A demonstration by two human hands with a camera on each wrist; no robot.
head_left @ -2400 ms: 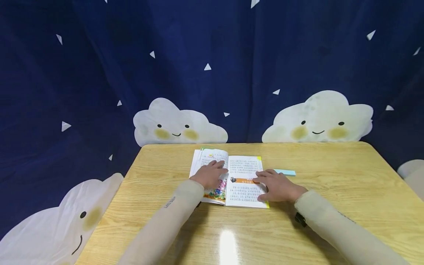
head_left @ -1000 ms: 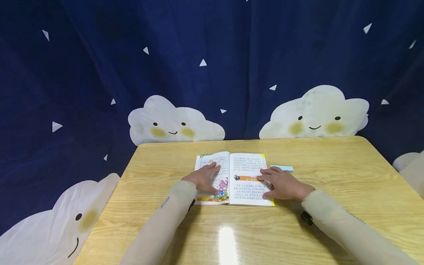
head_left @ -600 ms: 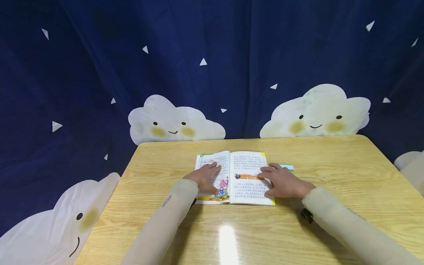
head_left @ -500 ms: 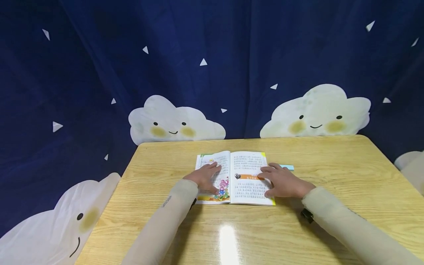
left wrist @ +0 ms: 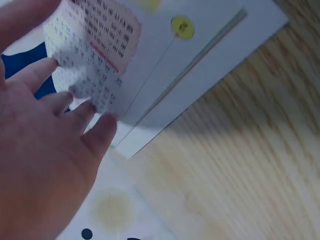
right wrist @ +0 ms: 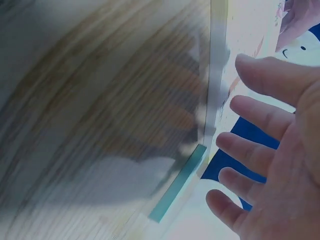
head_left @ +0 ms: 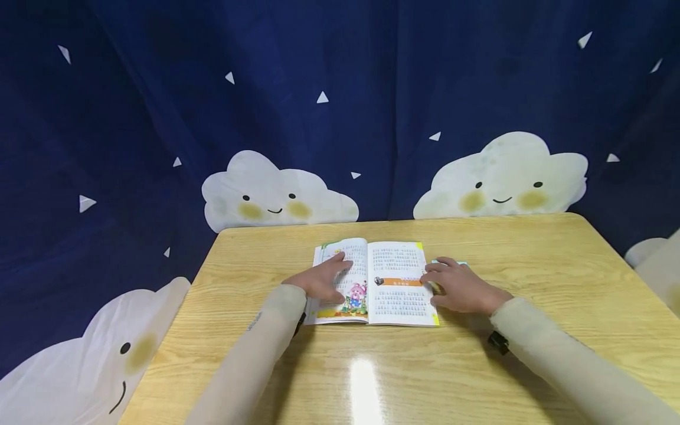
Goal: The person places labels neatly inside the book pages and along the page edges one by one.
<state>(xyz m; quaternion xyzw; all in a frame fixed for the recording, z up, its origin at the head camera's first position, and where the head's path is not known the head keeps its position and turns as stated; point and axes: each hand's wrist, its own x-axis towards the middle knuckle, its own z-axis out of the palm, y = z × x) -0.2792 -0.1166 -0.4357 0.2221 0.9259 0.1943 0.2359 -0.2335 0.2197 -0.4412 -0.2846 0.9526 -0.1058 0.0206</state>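
An open book [head_left: 401, 306] with printed text, a pink cartoon animal on its left page and an orange banner on its right page lies on the table. My left hand [head_left: 317, 280] is over the left page, thumb and fingers spread. In the left wrist view its fingertips are at the page's text [left wrist: 95, 55]. My right hand [head_left: 467, 288] is at the book's right edge, fingers apart and slightly bent, nothing held between them. Beyond that hand lies a thin light-blue strip [right wrist: 179, 184], mostly hidden by the hand in the head view; its kind is unclear.
The wooden table [head_left: 255, 260] carries a bright light reflection near its front. A dark blue curtain [head_left: 297, 59] with smiling white clouds hangs behind and to the sides. Black wrist devices [head_left: 498, 341] sit under the sleeves.
Over the span, my left hand has drawn back left across its page, and more of the cartoon shows. My right hand has slid right to the page edge, covering more of the blue strip.
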